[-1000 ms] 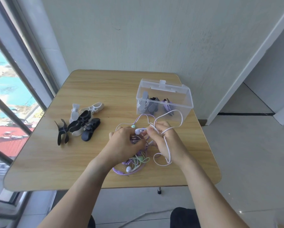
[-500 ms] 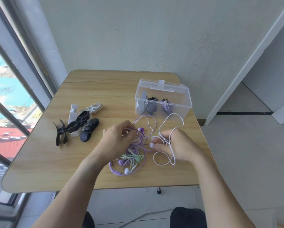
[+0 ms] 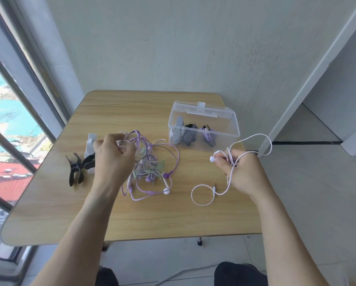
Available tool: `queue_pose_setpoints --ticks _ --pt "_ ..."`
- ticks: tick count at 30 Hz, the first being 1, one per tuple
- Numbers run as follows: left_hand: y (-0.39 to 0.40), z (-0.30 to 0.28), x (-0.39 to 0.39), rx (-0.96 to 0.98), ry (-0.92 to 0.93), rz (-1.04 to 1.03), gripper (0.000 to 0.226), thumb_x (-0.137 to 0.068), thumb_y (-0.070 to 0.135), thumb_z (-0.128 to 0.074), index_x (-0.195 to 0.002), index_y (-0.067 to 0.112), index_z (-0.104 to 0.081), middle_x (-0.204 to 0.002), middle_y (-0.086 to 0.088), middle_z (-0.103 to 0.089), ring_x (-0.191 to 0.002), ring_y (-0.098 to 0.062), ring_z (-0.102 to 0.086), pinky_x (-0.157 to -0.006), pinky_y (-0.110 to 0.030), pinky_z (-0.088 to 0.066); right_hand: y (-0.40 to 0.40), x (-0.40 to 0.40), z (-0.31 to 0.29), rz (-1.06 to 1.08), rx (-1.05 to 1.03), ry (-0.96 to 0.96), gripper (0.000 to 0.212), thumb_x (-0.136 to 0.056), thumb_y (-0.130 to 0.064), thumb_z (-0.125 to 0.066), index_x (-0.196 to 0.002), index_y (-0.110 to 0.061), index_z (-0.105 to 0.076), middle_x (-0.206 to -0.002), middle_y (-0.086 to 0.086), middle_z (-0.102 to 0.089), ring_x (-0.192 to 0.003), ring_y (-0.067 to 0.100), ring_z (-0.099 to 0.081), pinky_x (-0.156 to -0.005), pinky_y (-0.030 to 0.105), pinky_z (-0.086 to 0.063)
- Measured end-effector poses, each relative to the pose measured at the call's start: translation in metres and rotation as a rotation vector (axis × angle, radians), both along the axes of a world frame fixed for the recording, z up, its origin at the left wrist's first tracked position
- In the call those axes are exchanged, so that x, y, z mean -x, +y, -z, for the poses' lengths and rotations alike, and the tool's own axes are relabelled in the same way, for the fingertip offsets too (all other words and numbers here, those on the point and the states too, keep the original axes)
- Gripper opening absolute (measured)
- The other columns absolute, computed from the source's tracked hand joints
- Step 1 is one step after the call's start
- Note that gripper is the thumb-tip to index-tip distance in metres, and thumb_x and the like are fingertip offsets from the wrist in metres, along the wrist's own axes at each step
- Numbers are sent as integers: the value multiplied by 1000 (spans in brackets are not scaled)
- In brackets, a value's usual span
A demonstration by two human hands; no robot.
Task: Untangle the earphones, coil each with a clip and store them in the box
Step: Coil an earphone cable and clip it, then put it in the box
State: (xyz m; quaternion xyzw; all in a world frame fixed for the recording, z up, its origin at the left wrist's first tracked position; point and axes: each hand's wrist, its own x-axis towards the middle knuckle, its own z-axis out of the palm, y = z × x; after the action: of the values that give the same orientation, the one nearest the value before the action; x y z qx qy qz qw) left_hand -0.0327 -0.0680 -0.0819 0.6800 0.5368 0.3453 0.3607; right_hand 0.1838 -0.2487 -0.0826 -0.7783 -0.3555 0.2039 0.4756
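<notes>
A tangle of purple, green and dark earphones (image 3: 150, 168) lies on the middle of the wooden table (image 3: 131, 219). My left hand (image 3: 111, 159) grips the tangle's left side, cords lifted above it. My right hand (image 3: 241, 170) holds a white earphone (image 3: 230, 176) apart from the tangle: an earbud sits at my fingertips, a loop rises to the right, and the tail with its plug curls on the table. The clear plastic box (image 3: 203, 124) stands open at the back right and holds three clipped coils.
Several black and white clips (image 3: 80, 164) lie in a pile left of my left hand, partly hidden by it. A window frame runs along the table's left side. The wall stands behind the table, and bare floor lies to the right.
My hands have moved apart. The right hand drew the white earphone out of the tangle to the right; the left hand pulled the tangle leftward toward the clips.
</notes>
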Motion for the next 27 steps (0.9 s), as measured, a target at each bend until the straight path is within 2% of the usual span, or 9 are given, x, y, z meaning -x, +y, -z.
queue_pose_setpoints --ticks 2,5,7,11,14,16,19,22,27 --pt "-14 -5 1 -87 145 -30 45 -85 16 -59 -130 16 -54 -129 -10 -45 -130 -31 -35 -112 -42 -31 -4 0 0 -43 137 11 21 -95 -21 -65 -82 -8 -74 -56 -11 -62 -54 14 -51 -53 27 -44" --pt "-50 -14 -7 -420 -70 104 50 -75 13 -56 -125 14 -56 -125 -4 -51 -119 -20 -45 -104 -38 -39 -5 4 -2 -75 219 122 23 -94 -10 -62 -81 8 -66 -64 3 -70 -52 18 -59 -52 33 -48" --pt "-79 -11 -17 -335 -121 461 47 -83 21 -59 -129 13 -52 -117 3 -58 -110 -7 -53 -94 -24 -43 -4 10 -7 -106 212 226 20 -93 -6 -62 -81 10 -66 -68 13 -69 -54 23 -62 -53 32 -49" --pt "-110 25 -36 -127 237 919 69 -88 42 -69 -145 22 -36 -120 9 -62 -112 -7 -56 -91 -16 -41 -4 13 -11 -147 154 278 21 -93 -14 -68 -74 -13 -76 -73 15 -72 -60 23 -64 -52 26 -50" --pt "-99 28 -35 -204 313 892 30 -93 34 -64 -120 20 -64 -93 6 -71 -86 -11 -63 -80 -28 -48 -7 10 -12 -154 85 320 5 -89 -12 -74 -90 -9 -78 -74 10 -71 -64 19 -64 -58 27 -53" --pt "-88 21 -32 -112 221 896 10 -94 24 -64 -96 19 -72 -77 7 -68 -69 -5 -58 -70 -22 -46 -10 2 -12 -152 97 292 18 -83 -9 -79 -100 -7 -75 -79 10 -72 -66 21 -66 -63 30 -56" --pt "-73 9 -23 13 134 851 15 -96 21 -60 -82 23 -66 -70 14 -64 -68 -4 -58 -69 -20 -47 -17 -7 -12 -186 178 305 32 -80 -4 -81 -110 -6 -70 -94 10 -70 -77 24 -72 -66 28 -59" --pt "-78 1 -22 87 95 789 14 -94 37 -64 -90 23 -63 -79 14 -65 -73 -7 -61 -71 -25 -50 -15 -7 -12 -130 186 220 31 -84 -6 -78 -113 -10 -69 -102 8 -72 -83 19 -73 -69 24 -57" --pt "-116 16 -33 51 320 913 54 -83 45 -74 -129 29 -49 -92 15 -64 -75 -1 -57 -66 -13 -41 5 14 -11 12 -66 317 12 -89 -6 -72 -99 -13 -70 -87 10 -73 -63 20 -69 -66 34 -54"
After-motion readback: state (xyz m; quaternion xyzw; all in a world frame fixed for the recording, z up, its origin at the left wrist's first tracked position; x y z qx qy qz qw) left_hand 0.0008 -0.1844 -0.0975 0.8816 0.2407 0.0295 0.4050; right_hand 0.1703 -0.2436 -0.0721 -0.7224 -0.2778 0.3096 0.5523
